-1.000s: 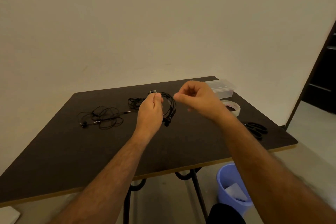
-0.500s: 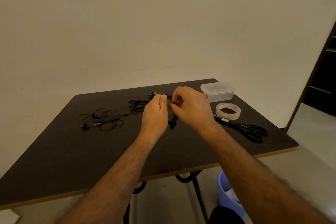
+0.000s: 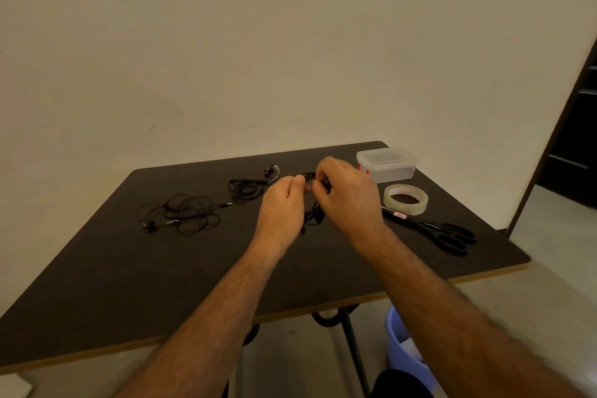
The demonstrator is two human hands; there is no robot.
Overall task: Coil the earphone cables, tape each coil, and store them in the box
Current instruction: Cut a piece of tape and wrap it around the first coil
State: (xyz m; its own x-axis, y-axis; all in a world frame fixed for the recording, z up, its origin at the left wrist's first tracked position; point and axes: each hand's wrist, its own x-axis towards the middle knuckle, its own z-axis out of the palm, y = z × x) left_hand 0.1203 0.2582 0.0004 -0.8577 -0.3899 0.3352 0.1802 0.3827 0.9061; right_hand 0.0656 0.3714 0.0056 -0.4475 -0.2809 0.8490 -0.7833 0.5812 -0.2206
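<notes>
Both hands, left hand [image 3: 281, 203] and right hand [image 3: 347, 192], pinch the thin black earphone coil [image 3: 312, 203] mid-table; light, limp, springy, so best held at the bundled crossing.

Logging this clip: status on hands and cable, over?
Both hands, left and right, grip one coiled earphone cable above the table. Box lidded. Nothing in the way.

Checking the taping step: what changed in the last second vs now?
The right hand, apart from the coil a second ago, has closed in and now pinches the coiled earphone cable held in the left hand. The left grip stayed put. Whether tape is on the coil cannot be told. The loose earphones, box, tape roll and scissors have not shifted on the table.
</notes>
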